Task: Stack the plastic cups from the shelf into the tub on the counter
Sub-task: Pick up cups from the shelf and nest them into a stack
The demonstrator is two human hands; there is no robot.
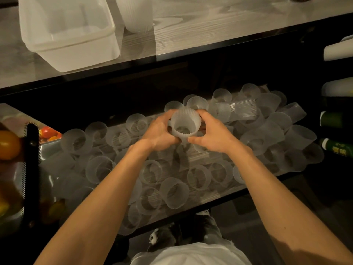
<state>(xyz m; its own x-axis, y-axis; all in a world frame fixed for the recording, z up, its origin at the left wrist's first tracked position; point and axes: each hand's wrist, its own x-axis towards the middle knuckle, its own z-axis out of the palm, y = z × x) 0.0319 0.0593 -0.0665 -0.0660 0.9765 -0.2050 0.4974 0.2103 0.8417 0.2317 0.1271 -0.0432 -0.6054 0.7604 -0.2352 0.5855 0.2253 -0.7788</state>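
Note:
Both hands hold one ribbed translucent plastic cup (185, 123) above the lower shelf, its open mouth facing up toward me. My left hand (160, 133) grips its left side and my right hand (211, 133) grips its right side, thumbs meeting under its near wall. Several loose cups (174, 192) lie jumbled on the shelf (219, 197) below and around the hands. The white rectangular tub (107, 38) stands on the counter at upper left. A stack of ribbed cups (136, 14) stands on the counter just right of the tub.
The wood-grain counter (219, 23) runs across the top, its dark front edge overhanging the shelf. A perforated metal basket with orange and red fruit (9, 145) sits at the left. Rolled items and green bottles (337, 149) are at the right edge.

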